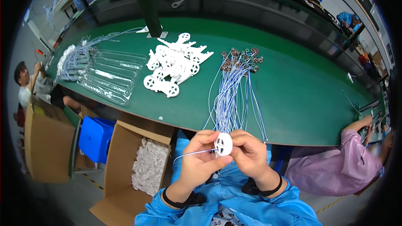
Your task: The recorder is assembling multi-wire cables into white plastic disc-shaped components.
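Observation:
Between my two hands, just off the front edge of the green table, is a round white plastic part [225,143] with dark slots in its face. My left hand [202,154] pinches its left side, and a thin blue-and-white wire [190,154] runs from the part past those fingers. The fingers of my right hand [250,152] close on its right side. Straight ahead lies a bundle of blue-and-white wires [232,96], with small brown-and-metal round components [240,60] at the far ends. Left of it sits a heap of white plastic parts [176,60] with slotted round ends.
Wired pieces on clear plastic packaging [113,73] lie at the table's left. A dark green post [144,4] rises behind the white heap. Below left stand an open cardboard box [121,163] of white pieces and a blue stool [96,138]. A person in pink [335,165] works at the right.

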